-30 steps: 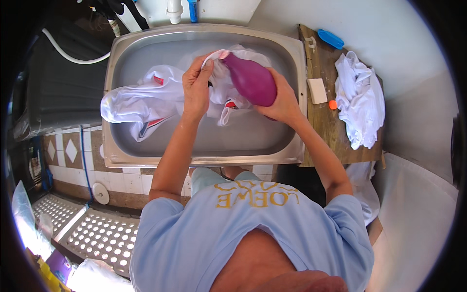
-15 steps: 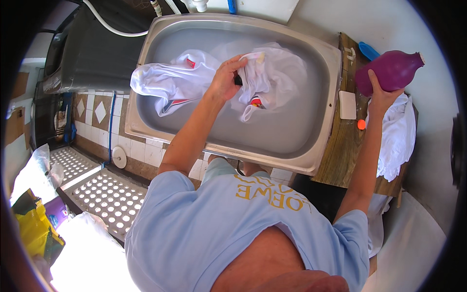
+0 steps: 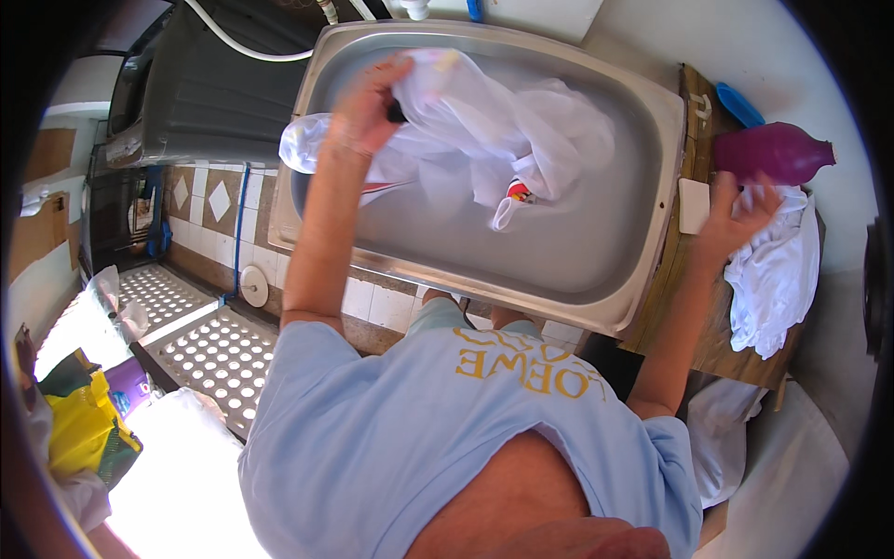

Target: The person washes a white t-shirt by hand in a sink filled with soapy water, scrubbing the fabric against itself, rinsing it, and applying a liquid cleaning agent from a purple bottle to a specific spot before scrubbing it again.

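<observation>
My left hand (image 3: 371, 104) is closed on the edge of a wet white garment (image 3: 475, 112), lifting part of it out of the cloudy water. The rest trails into the metal sink (image 3: 667, 168), with a small red and yellow patch showing. Another white garment (image 3: 305, 144) hangs partly over the sink's left edge. My right hand (image 3: 740, 216), blurred, has its fingers apart and holds nothing. Just beyond it a purple bottle (image 3: 773, 154) lies on its side on the wooden board (image 3: 672, 303). Below that hand's fingers is a bunched white cloth (image 3: 768, 275).
A white soap bar (image 3: 694, 206) and a blue plastic piece (image 3: 740, 105) sit on the board right of the sink. Left are a dark grey appliance (image 3: 223, 88), a perforated grey rack (image 3: 216, 359) and a yellow packet (image 3: 82, 424). A white hose (image 3: 242, 48) runs behind.
My right hand has let go of the purple bottle, which now rests on the board, and drawn back. My left hand has moved left, pulling the garment's edge up and stretching it out.
</observation>
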Action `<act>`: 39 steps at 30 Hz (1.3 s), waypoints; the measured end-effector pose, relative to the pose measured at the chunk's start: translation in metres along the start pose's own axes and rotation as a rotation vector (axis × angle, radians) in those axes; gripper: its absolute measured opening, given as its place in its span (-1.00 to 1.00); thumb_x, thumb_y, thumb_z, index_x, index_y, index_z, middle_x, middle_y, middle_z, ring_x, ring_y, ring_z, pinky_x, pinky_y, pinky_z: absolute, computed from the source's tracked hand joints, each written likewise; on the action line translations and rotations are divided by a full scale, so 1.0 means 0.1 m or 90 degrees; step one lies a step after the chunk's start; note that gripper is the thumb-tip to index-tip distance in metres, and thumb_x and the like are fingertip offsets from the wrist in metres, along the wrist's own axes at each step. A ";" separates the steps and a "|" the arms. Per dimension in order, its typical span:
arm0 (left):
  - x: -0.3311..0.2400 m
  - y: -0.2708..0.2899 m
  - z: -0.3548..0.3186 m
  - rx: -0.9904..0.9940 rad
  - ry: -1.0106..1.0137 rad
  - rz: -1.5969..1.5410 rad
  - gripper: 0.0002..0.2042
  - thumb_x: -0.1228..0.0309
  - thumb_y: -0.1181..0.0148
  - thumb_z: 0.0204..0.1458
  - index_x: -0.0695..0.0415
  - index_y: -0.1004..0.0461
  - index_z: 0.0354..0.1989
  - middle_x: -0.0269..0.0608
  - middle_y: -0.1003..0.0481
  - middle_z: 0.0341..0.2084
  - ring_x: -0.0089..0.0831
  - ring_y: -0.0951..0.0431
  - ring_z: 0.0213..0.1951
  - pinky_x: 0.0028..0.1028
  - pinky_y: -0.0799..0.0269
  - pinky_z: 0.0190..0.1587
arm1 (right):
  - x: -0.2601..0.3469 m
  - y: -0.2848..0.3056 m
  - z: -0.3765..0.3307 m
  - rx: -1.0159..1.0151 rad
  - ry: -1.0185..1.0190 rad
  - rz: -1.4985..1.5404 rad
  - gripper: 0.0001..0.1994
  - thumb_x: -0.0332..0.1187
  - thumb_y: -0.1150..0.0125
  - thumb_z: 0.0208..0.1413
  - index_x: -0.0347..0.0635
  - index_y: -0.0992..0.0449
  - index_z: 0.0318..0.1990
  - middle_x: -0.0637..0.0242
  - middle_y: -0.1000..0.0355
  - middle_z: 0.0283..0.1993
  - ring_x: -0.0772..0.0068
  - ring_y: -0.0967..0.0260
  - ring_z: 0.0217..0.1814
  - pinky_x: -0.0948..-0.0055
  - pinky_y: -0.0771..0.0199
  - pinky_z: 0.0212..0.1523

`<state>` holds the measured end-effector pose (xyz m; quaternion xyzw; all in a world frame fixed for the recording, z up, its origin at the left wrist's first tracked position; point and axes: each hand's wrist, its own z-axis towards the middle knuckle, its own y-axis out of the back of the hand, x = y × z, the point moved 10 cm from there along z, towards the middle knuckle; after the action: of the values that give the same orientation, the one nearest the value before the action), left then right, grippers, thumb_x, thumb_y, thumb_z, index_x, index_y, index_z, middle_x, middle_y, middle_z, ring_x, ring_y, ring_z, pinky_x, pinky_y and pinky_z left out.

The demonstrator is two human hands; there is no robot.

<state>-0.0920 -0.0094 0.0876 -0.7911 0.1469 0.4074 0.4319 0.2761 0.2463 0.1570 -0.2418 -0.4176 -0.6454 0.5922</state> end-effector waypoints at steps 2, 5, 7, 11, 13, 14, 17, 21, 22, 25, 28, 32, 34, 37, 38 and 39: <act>-0.52 0.01 -0.04 -0.026 -0.051 0.091 -0.75 0.40 -0.04 0.11 0.22 -0.44 -0.08 -0.17 -0.53 -0.25 -0.40 -0.54 -0.21 -0.36 -0.48 -0.09 | 0.11 -0.65 -0.49 0.173 -0.048 -0.042 -0.27 -0.31 -0.34 -0.07 -0.14 -0.09 0.26 0.13 -0.07 0.24 0.28 -0.11 0.17 0.37 -0.21 0.10; -1.34 -0.23 -0.24 -0.015 -0.166 0.113 -0.75 0.41 -0.03 0.11 0.28 -0.43 -0.10 -0.13 -0.54 -0.27 -0.37 -0.56 -0.23 -0.36 -0.49 -0.09 | 0.13 -1.60 -1.14 0.401 -0.165 0.020 -0.27 -0.25 -0.30 -0.06 -0.13 -0.09 0.27 -0.01 0.00 0.28 0.15 -0.02 0.26 0.23 -0.08 0.20; -1.65 -0.57 -0.40 0.101 -0.206 0.100 -0.72 0.41 -0.01 0.12 0.34 -0.40 -0.06 -0.01 -0.52 -0.18 -0.25 -0.56 -0.15 -0.27 -0.48 -0.03 | 0.22 -2.04 -1.31 0.411 0.008 0.000 -0.26 -0.19 -0.29 -0.07 -0.11 -0.09 0.27 -0.15 0.05 0.28 -0.05 0.01 0.29 0.14 -0.05 0.24; -1.63 -0.16 -0.46 0.035 -0.209 0.112 -0.78 0.41 -0.03 0.12 0.22 -0.43 -0.10 -0.16 -0.52 -0.22 -0.36 -0.54 -0.15 -0.32 -0.44 -0.02 | 0.43 -2.66 -1.62 0.466 -0.023 -0.039 -0.35 -0.16 -0.22 -0.01 -0.04 -0.14 0.24 -0.21 0.07 0.26 -0.24 0.05 0.27 0.04 -0.02 0.25; -1.28 0.22 -0.34 0.049 -0.178 0.079 -0.77 0.44 -0.04 0.10 0.25 -0.45 -0.10 -0.18 -0.54 -0.27 -0.45 -0.55 -0.24 -0.41 -0.48 -0.11 | 0.31 -2.82 -1.73 0.445 0.022 -0.092 -0.40 -0.21 -0.19 -0.01 -0.05 -0.17 0.22 -0.18 0.05 0.26 -0.26 0.03 0.26 0.01 -0.05 0.22; -1.09 0.44 -0.33 -0.008 -0.183 0.090 -0.77 0.47 -0.02 0.11 0.29 -0.44 -0.10 -0.16 -0.54 -0.26 -0.42 -0.55 -0.24 -0.39 -0.48 -0.10 | 0.28 -2.90 -1.77 0.438 0.047 -0.115 -0.42 -0.23 -0.18 0.00 -0.05 -0.19 0.21 -0.16 0.04 0.26 -0.26 0.02 0.25 0.00 -0.07 0.21; -0.46 1.10 -0.21 -0.148 -0.128 0.092 -0.77 0.50 0.03 0.12 0.27 -0.42 -0.07 -0.15 -0.52 -0.23 -0.37 -0.55 -0.20 -0.37 -0.50 -0.09 | 0.24 -3.08 -1.79 0.397 0.135 -0.146 -0.47 -0.29 -0.16 -0.01 -0.07 -0.22 0.17 -0.12 -0.04 0.22 -0.26 -0.04 0.20 0.01 -0.13 0.16; 0.03 1.60 -0.10 -0.140 -0.080 0.073 -0.72 0.48 0.04 0.11 0.23 -0.39 0.00 -0.15 -0.50 -0.17 -0.39 -0.52 -0.16 -0.39 -0.46 -0.06 | 0.23 -3.30 -1.73 0.411 0.131 -0.151 -0.51 -0.34 -0.16 -0.02 -0.11 -0.27 0.13 -0.09 -0.20 0.12 -0.15 -0.18 0.11 0.10 -0.21 0.11; 0.04 1.56 -0.10 -0.121 -0.087 0.073 -0.71 0.48 0.03 0.10 0.24 -0.38 0.01 -0.15 -0.49 -0.16 -0.40 -0.51 -0.14 -0.42 -0.44 -0.05 | 0.21 -3.29 -1.67 0.409 0.156 -0.144 -0.53 -0.35 -0.16 -0.02 -0.12 -0.30 0.11 -0.06 -0.25 0.09 -0.09 -0.23 0.08 0.13 -0.25 0.09; -0.11 1.68 -0.25 -0.135 -0.144 0.209 -0.67 0.50 -0.01 0.08 0.27 -0.35 0.05 -0.14 -0.47 -0.11 -0.43 -0.48 -0.11 -0.49 -0.38 -0.02 | 0.12 -3.05 -1.54 0.453 -0.008 -0.003 -0.62 -0.37 -0.15 -0.02 -0.15 -0.40 0.02 0.01 -0.35 0.00 0.04 -0.35 -0.03 0.23 -0.33 0.02; -0.44 1.54 -0.49 -0.195 -0.277 0.469 -0.63 0.54 -0.08 0.03 0.31 -0.34 0.06 -0.04 -0.45 -0.05 -0.42 -0.44 -0.07 -0.51 -0.31 0.00 | -0.24 -2.40 -1.39 0.344 -0.136 0.037 -0.71 -0.38 -0.14 -0.02 -0.16 -0.48 -0.09 0.06 -0.41 -0.06 0.14 -0.41 -0.11 0.32 -0.39 -0.06; -0.60 0.57 -0.71 -0.123 -0.475 0.780 -0.68 0.54 -0.11 -0.01 0.26 -0.40 -0.03 -0.01 -0.48 -0.15 -0.37 -0.48 -0.20 -0.50 -0.36 -0.08 | -0.51 -1.60 -1.17 0.267 -0.102 -0.292 -0.77 -0.37 -0.12 0.00 -0.18 -0.52 -0.16 0.07 -0.44 -0.17 0.17 -0.42 -0.17 0.35 -0.40 -0.15; -0.29 0.02 -0.61 0.017 -0.465 0.725 -0.71 0.55 -0.11 -0.01 0.25 -0.42 -0.07 -0.06 -0.49 -0.20 -0.39 -0.48 -0.25 -0.50 -0.39 -0.14 | -0.79 -1.33 -1.13 0.182 -0.066 -0.395 -0.80 -0.36 -0.11 0.01 -0.17 -0.53 -0.22 0.06 -0.43 -0.24 0.17 -0.41 -0.21 0.34 -0.39 -0.19; 0.57 -0.75 -0.30 0.242 -0.311 0.533 -0.75 0.56 -0.09 -0.01 0.25 -0.43 -0.11 -0.17 -0.49 -0.25 -0.46 -0.47 -0.29 -0.50 -0.41 -0.23 | -1.42 -1.12 -1.16 0.077 -0.300 -0.294 -0.83 -0.30 -0.07 0.05 -0.18 -0.51 -0.32 0.13 -0.41 -0.42 0.21 -0.39 -0.32 0.32 -0.37 -0.27; 0.91 -0.87 -0.16 0.296 -0.241 0.484 -0.76 0.56 -0.08 -0.01 0.25 -0.43 -0.13 -0.19 -0.48 -0.26 -0.49 -0.46 -0.30 -0.51 -0.41 -0.25 | -1.52 -1.16 -1.20 -0.017 -0.438 -0.051 -0.80 -0.26 -0.07 0.08 -0.19 -0.50 -0.33 0.21 -0.39 -0.45 0.29 -0.36 -0.41 0.35 -0.37 -0.35; 1.21 -1.01 -0.03 0.347 -0.173 0.439 -0.77 0.56 -0.07 0.00 0.26 -0.43 -0.14 -0.22 -0.48 -0.26 -0.51 -0.46 -0.31 -0.52 -0.42 -0.28 | -1.56 -1.25 -1.25 -0.103 -0.548 0.208 -0.77 -0.21 -0.07 0.10 -0.20 -0.49 -0.35 0.29 -0.38 -0.49 0.36 -0.33 -0.50 0.38 -0.37 -0.42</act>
<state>0.0441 0.0616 0.0524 -0.4928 0.4453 0.5739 0.4790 0.2064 0.2248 -0.0672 -0.5956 -0.5300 -0.4152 0.4382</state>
